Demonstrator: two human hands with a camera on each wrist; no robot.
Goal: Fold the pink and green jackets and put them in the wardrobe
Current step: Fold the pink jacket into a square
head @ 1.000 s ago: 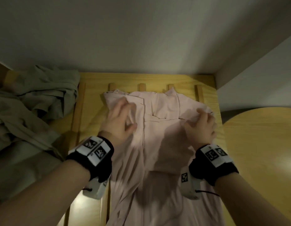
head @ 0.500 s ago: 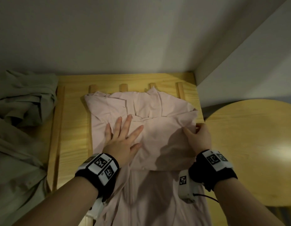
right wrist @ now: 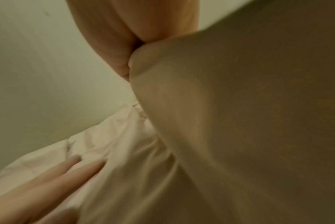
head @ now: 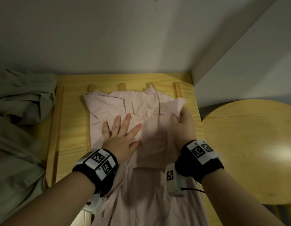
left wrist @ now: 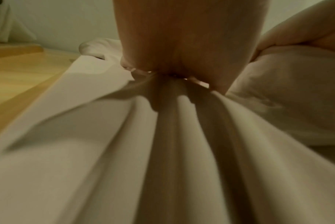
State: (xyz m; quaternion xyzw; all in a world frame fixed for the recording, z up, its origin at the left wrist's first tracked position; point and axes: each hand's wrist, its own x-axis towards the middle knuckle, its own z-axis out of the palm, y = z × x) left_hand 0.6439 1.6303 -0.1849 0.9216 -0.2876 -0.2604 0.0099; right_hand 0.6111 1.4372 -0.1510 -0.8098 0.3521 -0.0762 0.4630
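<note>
On wooden slats (head: 73, 128), one pink jacket (head: 151, 144) under two hands, one green jacket (head: 19, 111) beside.

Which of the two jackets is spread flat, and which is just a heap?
The pink jacket lies flat on the wooden slats under both hands; the green jacket sits crumpled at the left, untouched.

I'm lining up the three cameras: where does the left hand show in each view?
Head: left hand lies flat, lower centre, on the pink jacket.
Left wrist: its palm fills the top centre, pressing the fabric.
Right wrist: only its fingers show, bottom left, on the jacket.
Shared landmark: the pink jacket.
</note>
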